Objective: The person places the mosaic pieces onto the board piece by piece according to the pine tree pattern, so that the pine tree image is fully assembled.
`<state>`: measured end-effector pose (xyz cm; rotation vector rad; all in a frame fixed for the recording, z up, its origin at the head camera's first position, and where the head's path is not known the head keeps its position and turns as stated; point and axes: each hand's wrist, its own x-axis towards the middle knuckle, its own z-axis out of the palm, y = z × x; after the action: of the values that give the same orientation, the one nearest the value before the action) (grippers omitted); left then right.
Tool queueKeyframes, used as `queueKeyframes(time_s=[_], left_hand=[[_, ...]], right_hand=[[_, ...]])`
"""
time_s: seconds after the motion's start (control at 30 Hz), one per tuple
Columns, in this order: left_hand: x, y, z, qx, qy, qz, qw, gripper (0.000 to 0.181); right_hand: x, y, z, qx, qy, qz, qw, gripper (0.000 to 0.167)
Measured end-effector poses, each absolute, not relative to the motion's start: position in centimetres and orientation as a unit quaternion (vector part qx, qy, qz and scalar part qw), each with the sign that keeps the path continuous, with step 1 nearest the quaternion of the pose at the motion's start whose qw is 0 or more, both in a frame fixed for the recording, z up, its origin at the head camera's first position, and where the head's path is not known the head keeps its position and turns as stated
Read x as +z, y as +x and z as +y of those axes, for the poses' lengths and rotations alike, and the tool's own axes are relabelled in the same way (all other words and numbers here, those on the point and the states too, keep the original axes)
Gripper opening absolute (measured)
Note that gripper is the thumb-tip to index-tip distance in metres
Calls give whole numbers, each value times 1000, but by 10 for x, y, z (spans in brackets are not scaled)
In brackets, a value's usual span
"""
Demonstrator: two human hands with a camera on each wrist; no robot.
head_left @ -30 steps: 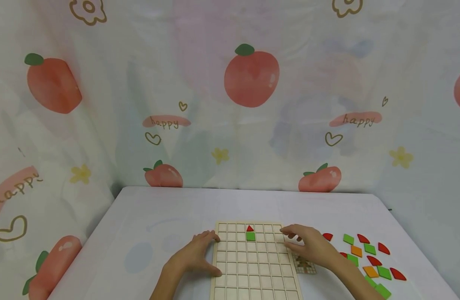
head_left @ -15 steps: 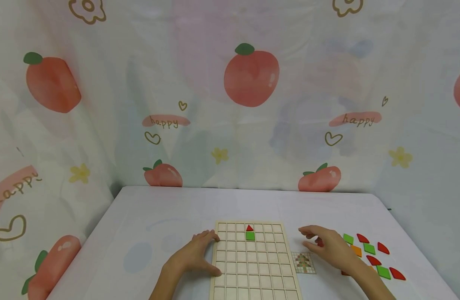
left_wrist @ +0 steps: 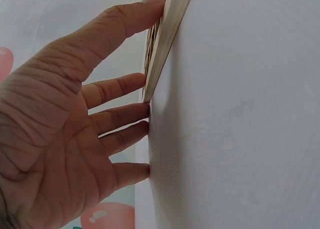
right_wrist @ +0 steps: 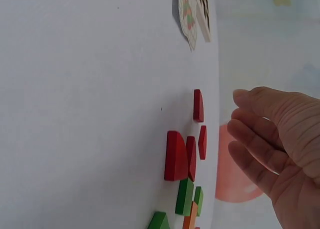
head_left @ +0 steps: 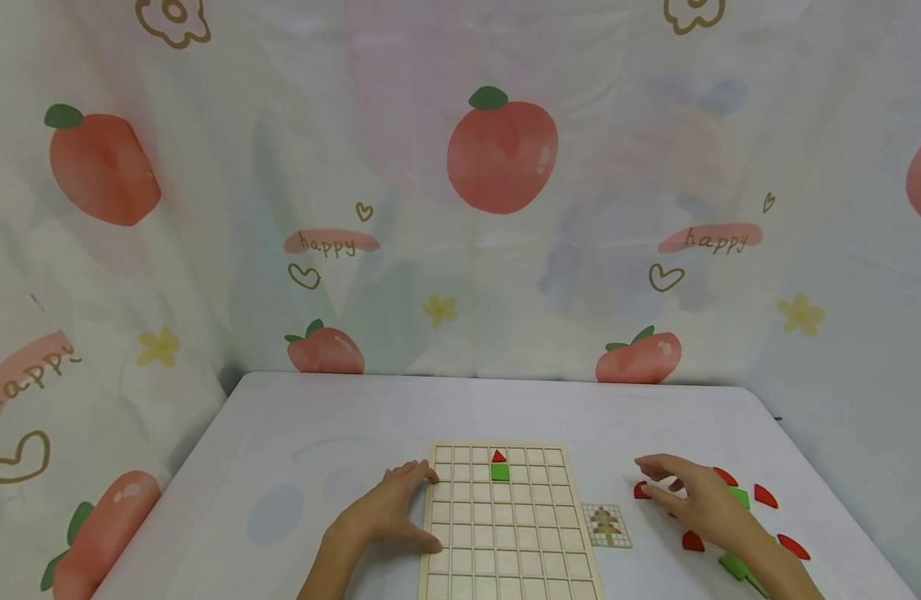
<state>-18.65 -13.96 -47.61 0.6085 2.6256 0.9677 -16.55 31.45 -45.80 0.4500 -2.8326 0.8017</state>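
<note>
My left hand (head_left: 377, 510) rests at the left edge of a wooden grid board (head_left: 520, 537), thumb and fingertips touching the rim. In the left wrist view those fingers lie fairly straight along the board's side (left_wrist: 170, 34). A red triangle (head_left: 499, 457) sits in the top row of the board, with a green square (head_left: 500, 472) directly below it. My right hand (head_left: 696, 500) hovers over loose pieces at the right, fingers slightly bent and holding nothing. Beneath its fingertips lies a red piece with a curved edge (head_left: 640, 491); the hand hides several other pieces.
A small card with a tree pattern (head_left: 607, 526) lies beside the board's right edge. Red curved pieces (head_left: 765, 496) and green pieces (head_left: 733, 567) are scattered around the right hand. An orange piece (right_wrist: 190, 216) shows in the right wrist view. A patterned curtain (head_left: 460, 250) stands behind the table.
My right hand has moved right, from the board's right edge, past the card, to above the loose pieces. The left hand has stayed on the board, and the pieces on it look the same.
</note>
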Motion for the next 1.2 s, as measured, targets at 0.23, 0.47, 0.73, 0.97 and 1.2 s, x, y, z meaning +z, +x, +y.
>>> queueKeyframes(time_s=[0.23, 0.47, 0.73, 0.97, 1.2], left_hand=[[-476, -186, -140, 336, 213, 907, 139, 78], [-475, -186, -140, 333, 210, 909, 140, 78], [-475, -186, -139, 337, 210, 907, 140, 78], [-475, -186, -140, 342, 212, 905, 140, 78], [-474, -186, -141, 340, 222, 904, 134, 77]], right_hand=[[-456, -161, 333, 253, 129, -955, 80, 39], [-454, -158, 352, 240, 98, -964, 66, 41], [-452, -162, 378, 217, 53, -974, 29, 47], [-458, -167, 394, 210, 36, -977, 25, 46], [-463, -178, 406, 203, 10, -979, -19, 51]])
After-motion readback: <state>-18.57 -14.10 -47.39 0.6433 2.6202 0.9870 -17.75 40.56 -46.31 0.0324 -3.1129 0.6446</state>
